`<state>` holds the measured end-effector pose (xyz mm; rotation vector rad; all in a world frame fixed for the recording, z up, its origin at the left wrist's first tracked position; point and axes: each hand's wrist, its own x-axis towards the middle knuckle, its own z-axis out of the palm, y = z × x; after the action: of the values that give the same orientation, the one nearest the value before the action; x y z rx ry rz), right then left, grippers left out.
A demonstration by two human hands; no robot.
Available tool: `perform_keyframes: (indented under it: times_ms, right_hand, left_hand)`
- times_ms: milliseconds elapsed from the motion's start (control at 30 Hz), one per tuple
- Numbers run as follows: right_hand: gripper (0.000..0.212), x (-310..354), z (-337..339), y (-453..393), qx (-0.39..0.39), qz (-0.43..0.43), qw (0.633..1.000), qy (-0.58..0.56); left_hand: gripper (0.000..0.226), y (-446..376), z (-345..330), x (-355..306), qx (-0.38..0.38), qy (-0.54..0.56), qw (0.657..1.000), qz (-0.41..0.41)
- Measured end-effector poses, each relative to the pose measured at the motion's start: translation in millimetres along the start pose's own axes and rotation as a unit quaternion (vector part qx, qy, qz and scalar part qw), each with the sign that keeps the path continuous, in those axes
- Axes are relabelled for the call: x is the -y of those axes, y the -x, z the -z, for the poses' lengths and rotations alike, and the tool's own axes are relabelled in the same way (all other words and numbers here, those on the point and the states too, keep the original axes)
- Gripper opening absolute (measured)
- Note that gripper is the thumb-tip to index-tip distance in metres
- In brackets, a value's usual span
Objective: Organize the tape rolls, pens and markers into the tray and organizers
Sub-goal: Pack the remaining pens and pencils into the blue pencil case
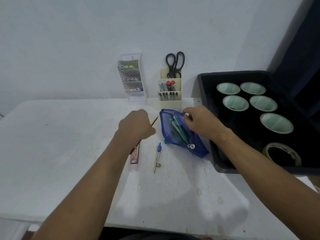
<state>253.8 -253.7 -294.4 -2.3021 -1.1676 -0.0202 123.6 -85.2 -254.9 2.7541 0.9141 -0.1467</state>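
The left hand [136,124] is curled shut around a yellow-and-black pencil [154,121], its tip poking out towards the blue mesh pouch [180,135], forearm stretched low over the bench [60,144]. The right hand [201,122] reaches across from the black tray [206,87] of tape rolls [276,122], fingers pinching the pouch's open edge where pens [180,129] lie inside; no writing is readable

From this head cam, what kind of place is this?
Probably a home or office desk for stationery: a white table against a plain wall, a tiered marker organizer, a cream pen holder with scissors, and a black tray of tape rolls.
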Motion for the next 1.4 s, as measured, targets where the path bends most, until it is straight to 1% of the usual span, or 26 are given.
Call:
perform_keyframes:
  times_ms: [33,67,100,167,267,333,400,467,500,600,667,733,833,933,1000,1033,1133,1167,1200,1267,1333,1400]
  right_hand:
    - [0.028,0,-1,0,0.001,-0.001,1.0,-0.002]
    - [0.028,-1,-1,-1,0.001,-0.001,1.0,0.0]
    - [0.028,-1,-1,-1,0.002,0.0,1.0,0.004]
    - [0.028,-1,-2,-1,0.004,0.002,1.0,0.014]
    - [0.027,-1,-1,-1,0.001,0.004,1.0,0.013]
    - [0.026,-2,-1,-1,0.001,0.009,1.0,0.009]
    - [0.025,-4,-2,-2,0.001,0.016,1.0,0.005]
    - [0.024,-5,-3,-3,0.004,0.019,1.0,0.003]
    - [0.023,-5,-3,-4,0.005,0.02,1.0,0.001]
    - [0.025,-5,-2,-3,0.0,0.019,1.0,-0.009]
    - [0.026,-5,-3,-3,-0.003,0.018,1.0,-0.011]
    - [0.027,-7,-4,-4,0.001,0.017,1.0,-0.002]
    - [0.029,-7,-5,-4,0.021,0.018,0.999,0.029]
    - [0.029,-5,-4,-3,0.036,0.023,0.998,0.04]
    - [0.028,-5,-4,-4,0.034,0.026,0.998,0.042]
    - [0.028,-6,-4,-4,0.032,0.027,0.998,0.04]
    - [0.028,-7,-4,-5,0.03,0.028,0.999,0.032]
    - [0.028,-7,-5,-5,0.023,0.027,0.999,0.03]
    - [0.027,-7,-4,-5,0.013,0.025,0.999,0.028]
    - [0.027,-8,-4,-5,-0.012,0.023,0.999,0.028]
    - [0.026,-8,-4,-4,-0.029,0.023,0.999,0.031]
    - [0.026,-7,-3,-3,-0.029,0.024,0.999,0.035]
  left_hand:
    - [0.026,0,1,-7,0.029,0.066,0.997,-0.001]
    - [0.025,-1,2,-16,0.07,0.139,0.988,0.003]
    - [0.022,-2,0,-24,0.107,0.208,0.972,0.015]
    - [0.014,-10,-9,-37,0.151,0.322,0.933,0.058]
    - [0.006,-23,-28,-53,0.152,0.441,0.879,0.104]
    - [0.006,-28,-38,-62,0.135,0.486,0.856,0.117]
    - [0.005,-34,-47,-69,0.116,0.51,0.844,0.116]
    - [0.003,-38,-54,-72,0.092,0.496,0.856,0.11]
    - [0.007,-42,-58,-73,0.083,0.478,0.868,0.106]
    - [0.015,-42,-64,-72,0.071,0.392,0.914,0.072]
    - [0.017,-38,-62,-68,0.037,0.33,0.943,0.034]
    - [0.019,-34,-63,-59,0.0,0.329,0.944,0.024]
    - [0.015,-26,-64,-40,-0.039,0.339,0.939,0.042]
    - [0.012,-18,-61,-20,-0.064,0.304,0.949,0.05]
    - [0.011,-16,-59,-7,-0.044,0.265,0.961,0.064]
    - [0.014,-15,-59,-2,-0.012,0.244,0.967,0.071]
    - [0.027,-6,-64,6,0.124,0.176,0.973,0.081]
    - [0.034,-4,-68,7,0.145,0.159,0.973,0.081]
    - [0.039,-3,-73,8,0.145,0.147,0.975,0.081]
    - [0.042,0,-82,10,0.123,0.128,0.981,0.074]
    - [0.036,1,-85,9,0.133,0.126,0.981,0.071]
    - [0.03,1,-83,8,0.151,0.131,0.977,0.073]
